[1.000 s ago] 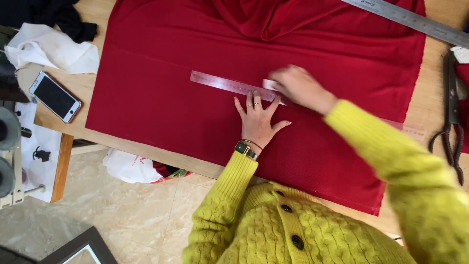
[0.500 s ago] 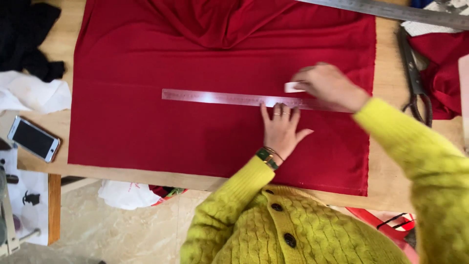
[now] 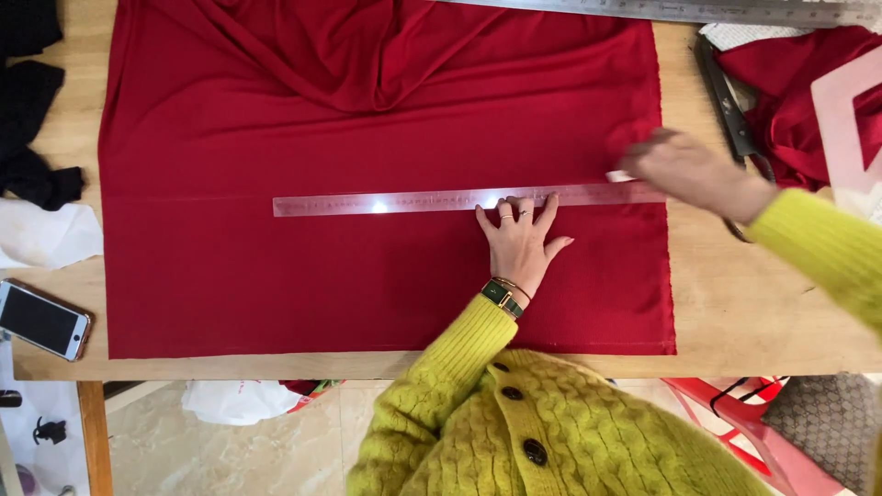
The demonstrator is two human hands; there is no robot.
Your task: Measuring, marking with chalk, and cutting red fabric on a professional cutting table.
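On the table (image 3: pixel 735 321), seen from the head camera looking straight down, a red cloth (image 3: pixel 367 119) is lying spread flat, rumpled only along its far edge. A clear ruler (image 3: pixel 441 199) is lying across the cloth from left to right. The left hand (image 3: pixel 521 241) is pressing flat on the cloth, fingers spread, fingertips resting on the ruler's near edge and pinning it. The right hand (image 3: pixel 694 174), blurred, is closing around a small pale piece, probably chalk (image 3: pixel 620 175), at the ruler's right end near the cloth's edge. The step in hand looks like marking a straight line along the ruler. A next stroke would call for the ruler staying pinned and the cloth staying smooth. Scissors (image 3: pixel 726 101) are lying beyond the right hand; a phone (image 3: pixel 41 320) is sitting at the table's left corner.
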